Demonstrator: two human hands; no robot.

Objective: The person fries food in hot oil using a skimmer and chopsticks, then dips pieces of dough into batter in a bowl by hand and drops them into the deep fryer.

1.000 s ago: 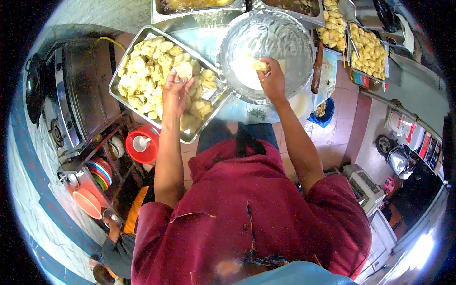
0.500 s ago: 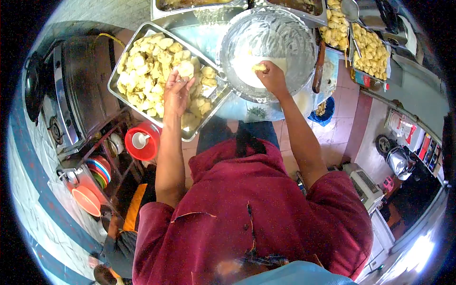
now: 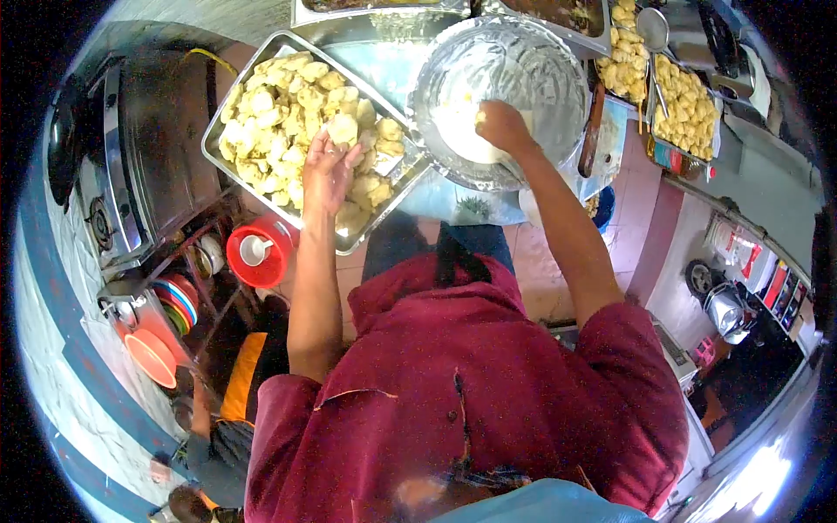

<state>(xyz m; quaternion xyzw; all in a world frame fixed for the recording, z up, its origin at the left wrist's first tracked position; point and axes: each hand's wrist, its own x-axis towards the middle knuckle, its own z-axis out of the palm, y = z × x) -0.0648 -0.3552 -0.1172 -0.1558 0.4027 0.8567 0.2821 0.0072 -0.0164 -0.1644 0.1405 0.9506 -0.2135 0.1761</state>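
Observation:
A metal tray (image 3: 260, 199) full of pale yellow, roughly round food slices (image 3: 266, 122) lies at the left of the work surface. Above its near part, my left hand (image 3: 324, 179) is closed on one such slice (image 3: 343, 131), pinched at the fingertips. To the right stands a wide metal bowl (image 3: 558, 65) with white batter (image 3: 462, 131) inside and smears up its wall. My right hand (image 3: 507, 129) is over the bowl, fingers closed around another yellow slice (image 3: 479, 120), of which only a small edge shows.
A long knife-like tool with a brown blade (image 3: 592, 131) lies beside the bowl. Trays of yellow pieces (image 3: 684, 105) and a ladle (image 3: 652, 30) are at the far right. A red bucket (image 3: 261, 272) stands left of me. Another person (image 3: 228, 453) is at lower left.
My right hand has turned and shifted slightly, so less of its slice shows. My left hand keeps its slice over the tray. The whole view has shifted a little.

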